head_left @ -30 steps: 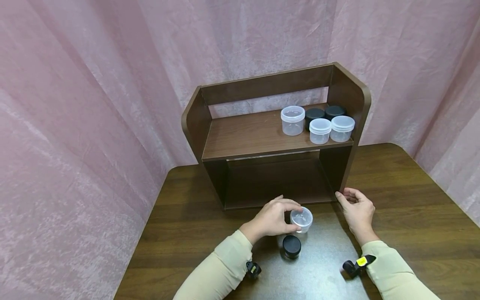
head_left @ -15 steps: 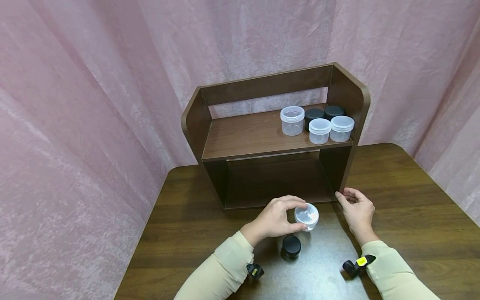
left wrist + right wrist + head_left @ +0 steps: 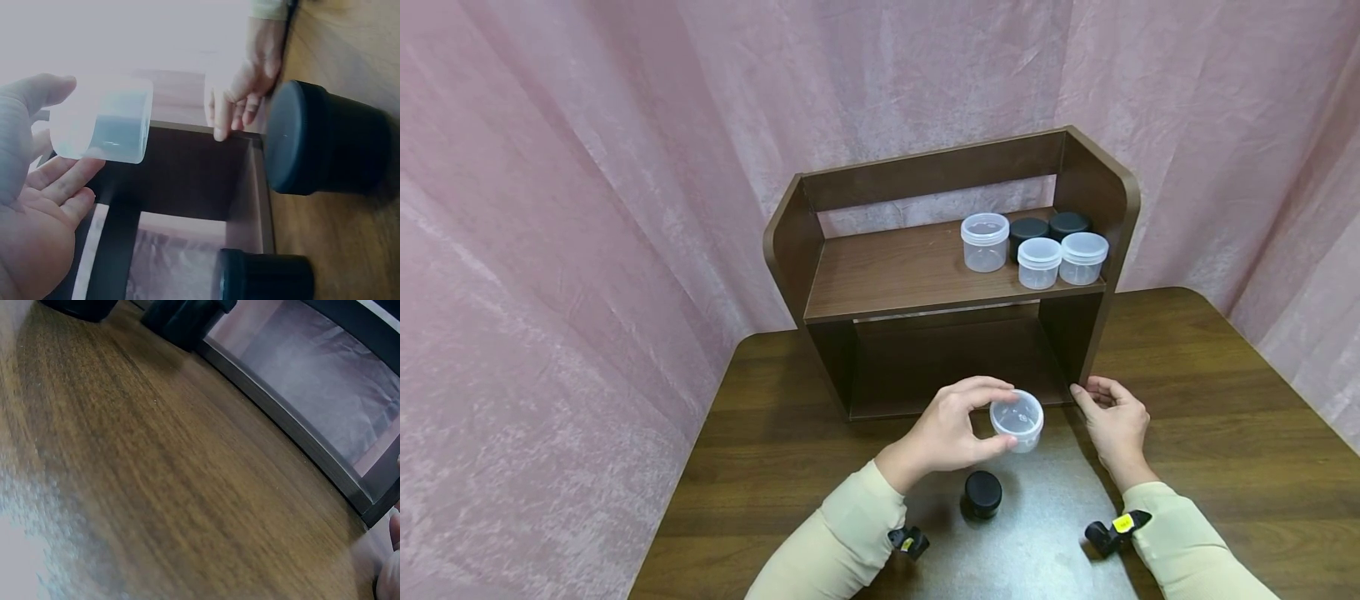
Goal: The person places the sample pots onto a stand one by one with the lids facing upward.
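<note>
My left hand [image 3: 943,429] holds a small clear plastic jar [image 3: 1027,423] between thumb and fingers, above the table in front of the shelf's lower opening. In the left wrist view this jar [image 3: 119,128] lies sideways across the fingers. My right hand [image 3: 1116,425] is at the lower front corner of the desktop shelf [image 3: 895,314], thumb on the front edge and fingers along the outer side, gripping the side panel. A black-lidded jar [image 3: 982,492] stands on the table below my left hand. The left wrist view shows a second black jar [image 3: 269,275] nearer the shelf, hidden in the head view.
On the shelf's upper board, toward the right, stand a taller clear jar [image 3: 985,243], two smaller clear jars with white lids [image 3: 1038,262] and two black-lidded jars [image 3: 1028,229]. A pink curtain [image 3: 625,208] hangs behind the wooden table [image 3: 760,467].
My left hand has lifted the clear jar and carried it slightly right and toward the shelf, and the jar's tilt has changed. The right hand stays at the shelf corner.
</note>
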A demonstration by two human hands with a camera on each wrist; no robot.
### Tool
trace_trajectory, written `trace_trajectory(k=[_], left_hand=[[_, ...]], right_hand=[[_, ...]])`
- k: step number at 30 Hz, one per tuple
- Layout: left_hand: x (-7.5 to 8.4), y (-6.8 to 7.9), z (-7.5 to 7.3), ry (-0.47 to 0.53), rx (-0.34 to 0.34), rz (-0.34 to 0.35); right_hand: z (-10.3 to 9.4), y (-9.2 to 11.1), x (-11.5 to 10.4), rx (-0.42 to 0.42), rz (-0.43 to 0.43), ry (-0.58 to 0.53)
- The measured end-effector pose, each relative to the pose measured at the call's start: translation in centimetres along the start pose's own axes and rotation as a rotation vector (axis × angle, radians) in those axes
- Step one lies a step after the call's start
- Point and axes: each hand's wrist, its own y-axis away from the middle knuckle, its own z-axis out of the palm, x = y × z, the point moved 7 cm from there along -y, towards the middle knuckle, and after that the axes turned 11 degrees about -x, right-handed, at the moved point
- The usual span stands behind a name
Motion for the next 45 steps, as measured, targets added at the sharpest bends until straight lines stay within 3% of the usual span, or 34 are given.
trace_trajectory(k=[14,24,29,32,38,45], left_hand=[[2.1,-0.2,-2.8,0.068,0.09,0.038],[5.2,-0.6,-6.6,0.196,0.159,0.008],[5.0,-0.5,-7.6,0.357,0.192,-0.012],[4.8,-0.5,-8.3,0.407,0.223,-0.015],[5.0,-0.8,-10.5,0.404,0.301,-0.011],[4.4,-1.6,-13.0,0.386,0.337,-0.034]], right_hand=[[0.0,-0.1,-0.2,0.009,-0.014,0.0],[-0.1,0.0,-0.2,0.021,-0.03,-0.006],[-0.1,0.0,-0.2,0.013,-0.02,-0.006],[-0.1,0.0,-0.2,0.012,-0.017,-0.005],[-0.2,0.0,-0.3,0.021,-0.031,-0.003],[-0.1,0.1,-0.2,0.006,-0.012,0.0]])
